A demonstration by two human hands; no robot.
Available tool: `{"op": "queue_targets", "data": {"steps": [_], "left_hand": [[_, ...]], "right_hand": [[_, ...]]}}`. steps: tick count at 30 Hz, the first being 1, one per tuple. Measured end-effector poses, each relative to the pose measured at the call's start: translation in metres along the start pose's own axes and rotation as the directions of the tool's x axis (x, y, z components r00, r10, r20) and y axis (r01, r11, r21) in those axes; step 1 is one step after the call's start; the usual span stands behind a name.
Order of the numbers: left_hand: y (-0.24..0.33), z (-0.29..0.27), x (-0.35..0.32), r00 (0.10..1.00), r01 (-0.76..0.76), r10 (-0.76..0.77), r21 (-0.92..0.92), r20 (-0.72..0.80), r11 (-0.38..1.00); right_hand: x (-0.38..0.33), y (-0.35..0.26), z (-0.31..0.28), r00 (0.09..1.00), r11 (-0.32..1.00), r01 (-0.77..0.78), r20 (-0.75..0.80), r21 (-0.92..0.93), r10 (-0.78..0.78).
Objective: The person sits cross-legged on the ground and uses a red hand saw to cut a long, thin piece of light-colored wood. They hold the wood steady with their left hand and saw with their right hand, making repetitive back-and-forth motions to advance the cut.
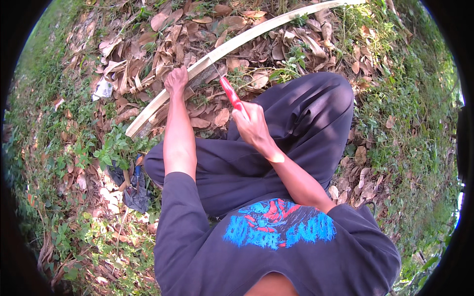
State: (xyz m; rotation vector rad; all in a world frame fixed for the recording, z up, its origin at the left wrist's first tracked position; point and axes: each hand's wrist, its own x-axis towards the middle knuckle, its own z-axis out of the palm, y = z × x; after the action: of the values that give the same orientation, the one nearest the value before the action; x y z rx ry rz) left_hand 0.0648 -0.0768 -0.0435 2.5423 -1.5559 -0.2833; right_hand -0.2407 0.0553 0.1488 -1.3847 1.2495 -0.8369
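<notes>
A long pale strip of wood or bamboo [256,29] runs from the lower left to the far right, bending in the wide view. My left hand [177,81] is closed on its nearer left part. In my right hand [251,123] is a red-handled tool [229,92], gripped with the fingers wrapped round the handle. Its thin metal blade meets the strip just right of my left hand. Seen edge-on, the blade does not show whether this is a knife or a saw. A darker piece of wood [200,79] lies under the strip, partly hidden.
I sit on the ground with my legs [291,113] folded close behind the strip. Dry brown leaves [163,44] and green plants [111,148] cover the ground. A crumpled white scrap [102,90] lies at left, and a dark plastic piece [136,195] beside my left knee.
</notes>
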Motion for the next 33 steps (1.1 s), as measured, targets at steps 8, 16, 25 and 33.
{"op": "queue_targets", "data": {"steps": [8, 16, 25, 33], "left_hand": [[-0.003, -0.006, -0.006, 1.0, -0.019, 0.018, 0.041, 0.018, 0.999], [0.011, -0.02, -0.005, 0.996, 0.077, -0.076, -0.006, 0.053, 0.997], [0.019, -0.019, -0.004, 0.997, 0.039, -0.041, 0.037, 0.066, 0.999], [0.027, -0.026, -0.011, 0.994, 0.079, -0.08, 0.012, 0.073, 0.997]], "right_hand": [[0.038, 0.006, 0.012, 0.995, 0.995, 0.083, -0.059, -0.054, -0.086], [-0.017, 0.0, -0.01, 0.999, 0.999, 0.04, 0.019, -0.017, -0.04], [0.042, 0.009, 0.016, 0.999, 0.996, 0.033, -0.002, -0.081, -0.033], [0.008, 0.012, 0.003, 0.991, 0.99, 0.13, -0.052, 0.054, -0.127]]}}
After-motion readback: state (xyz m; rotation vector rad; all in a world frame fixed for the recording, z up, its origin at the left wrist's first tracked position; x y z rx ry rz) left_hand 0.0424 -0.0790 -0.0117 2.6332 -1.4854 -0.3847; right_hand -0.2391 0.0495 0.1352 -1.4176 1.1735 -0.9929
